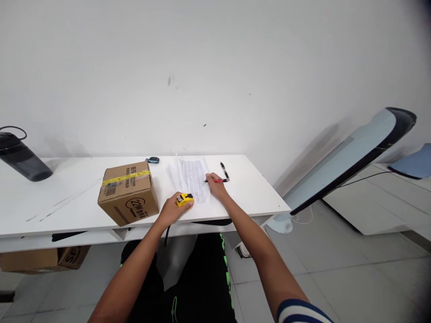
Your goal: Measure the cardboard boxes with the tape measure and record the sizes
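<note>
My left hand point(172, 209) is wrapped round a yellow tape measure point(185, 199) at the front edge of the desk. The tape measure lies against the lower left of an open notebook point(194, 179), whose page is covered in handwriting. Between the fingers of my right hand point(215, 185) is a red pen point(220, 180), its tip over the right side of the page. A black pen point(224, 170) lies on the desk just beyond that hand. To the left of my left hand stands a cardboard box point(134, 211) with yellow tape across its top.
The white desk point(256, 188) runs along a wall. A dark water bottle point(27, 161) stands far left, and a small dark object point(153, 159) lies behind the box. Another cardboard box point(47, 259) sits below the desk. A large pale panel with black edging point(350, 157) leans at right.
</note>
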`<state>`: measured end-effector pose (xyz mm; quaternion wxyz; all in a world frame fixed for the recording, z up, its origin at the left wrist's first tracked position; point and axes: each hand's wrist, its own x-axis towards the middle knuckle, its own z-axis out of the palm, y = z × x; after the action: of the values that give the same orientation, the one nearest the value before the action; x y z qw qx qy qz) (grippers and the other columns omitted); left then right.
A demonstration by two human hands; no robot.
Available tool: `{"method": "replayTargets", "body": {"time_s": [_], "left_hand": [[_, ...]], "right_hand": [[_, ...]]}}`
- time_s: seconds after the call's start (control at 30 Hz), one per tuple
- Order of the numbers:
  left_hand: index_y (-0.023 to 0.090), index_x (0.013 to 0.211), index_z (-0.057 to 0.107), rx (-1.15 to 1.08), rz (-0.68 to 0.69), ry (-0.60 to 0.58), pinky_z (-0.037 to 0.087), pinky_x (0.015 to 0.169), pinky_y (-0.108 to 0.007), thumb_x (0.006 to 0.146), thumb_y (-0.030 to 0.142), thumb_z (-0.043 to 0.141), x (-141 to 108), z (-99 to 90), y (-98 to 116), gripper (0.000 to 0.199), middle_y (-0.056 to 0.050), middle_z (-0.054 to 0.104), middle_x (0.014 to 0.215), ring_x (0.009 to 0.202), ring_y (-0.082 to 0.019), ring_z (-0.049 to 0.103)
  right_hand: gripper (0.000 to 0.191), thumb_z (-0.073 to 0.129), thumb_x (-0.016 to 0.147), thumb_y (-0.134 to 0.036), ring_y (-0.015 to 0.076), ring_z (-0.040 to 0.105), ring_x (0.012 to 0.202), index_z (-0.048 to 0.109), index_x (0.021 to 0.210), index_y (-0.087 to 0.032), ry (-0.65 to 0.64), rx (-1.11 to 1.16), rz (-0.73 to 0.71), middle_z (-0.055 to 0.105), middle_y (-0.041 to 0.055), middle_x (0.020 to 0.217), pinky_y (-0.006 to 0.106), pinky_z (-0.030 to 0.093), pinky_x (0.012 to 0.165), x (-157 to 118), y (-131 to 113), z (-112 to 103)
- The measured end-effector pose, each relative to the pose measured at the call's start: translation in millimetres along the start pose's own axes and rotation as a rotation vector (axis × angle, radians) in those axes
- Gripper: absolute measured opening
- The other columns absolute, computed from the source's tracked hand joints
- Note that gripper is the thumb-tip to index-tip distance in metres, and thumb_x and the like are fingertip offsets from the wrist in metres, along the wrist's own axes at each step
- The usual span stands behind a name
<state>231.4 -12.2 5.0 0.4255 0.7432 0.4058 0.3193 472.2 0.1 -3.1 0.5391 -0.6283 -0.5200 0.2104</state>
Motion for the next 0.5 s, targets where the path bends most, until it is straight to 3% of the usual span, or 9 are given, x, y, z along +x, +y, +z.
{"method": "replayTargets", "body": {"time_s": [0.1,0.27,0.5], "left_hand": [[0.022,0.097,0.065,0.022,-0.007,-0.001,0.046,0.070,-0.027,0.072,0.059,0.070,-0.5,0.5,-0.9,0.045,0.000,0.069,0.084,0.078,-0.018,0.061],[0.022,0.100,0.064,0.042,-0.013,-0.009,0.047,0.071,-0.028,0.072,0.061,0.069,1.3,1.1,-2.9,0.048,0.000,0.069,0.085,0.075,-0.018,0.060],[0.022,0.097,0.065,0.015,-0.003,-0.005,0.048,0.072,-0.029,0.071,0.062,0.069,-0.3,1.5,1.2,0.048,-0.001,0.070,0.086,0.079,-0.020,0.063]], "right_hand": [[0.040,0.036,0.091,-0.053,0.0143,0.044,0.057,0.055,0.076,-0.022,-0.029,0.142,0.082,0.044,-0.0050,0.055,0.027,0.037,0.061,-3.9,3.3,2.3],[0.043,0.053,0.081,-0.057,0.0146,0.048,0.063,0.051,0.059,-0.021,-0.012,0.047,0.110,0.055,-0.0009,0.062,0.028,0.037,0.063,-1.1,-1.7,4.3],[0.035,0.054,0.077,-0.049,0.0134,0.042,0.059,0.046,0.057,-0.022,-0.015,0.004,0.104,0.047,-0.0035,0.054,0.027,0.034,0.059,-1.4,3.1,7.4]]}}
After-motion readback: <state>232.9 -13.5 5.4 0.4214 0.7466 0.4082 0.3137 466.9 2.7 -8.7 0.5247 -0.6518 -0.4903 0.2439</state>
